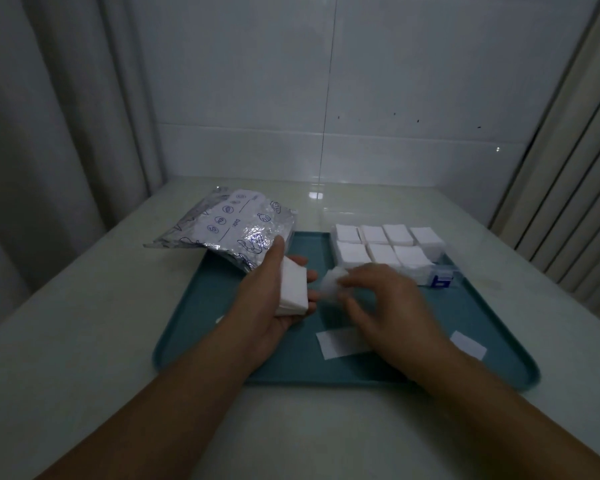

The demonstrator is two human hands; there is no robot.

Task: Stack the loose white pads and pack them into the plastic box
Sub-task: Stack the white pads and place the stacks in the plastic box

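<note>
My left hand (pixel 269 299) grips a stack of white pads (pixel 293 289) over the teal tray (pixel 243 362). Just to its right, my right hand (pixel 381 303) pinches a single white pad (pixel 331 285), blurred, close to the stack. At the tray's far right corner stands the clear plastic box (pixel 440 275), filled with several stacks of white pads (pixel 383 245) in two rows. Two loose pads lie flat on the tray: one (pixel 340 344) partly under my right hand, another (pixel 468 344) near the right edge.
A silver foil bag (pixel 229 230) with blue print lies at the tray's far left corner, partly on the pale table (pixel 84 323). A tiled wall stands behind; curtains hang at left and right.
</note>
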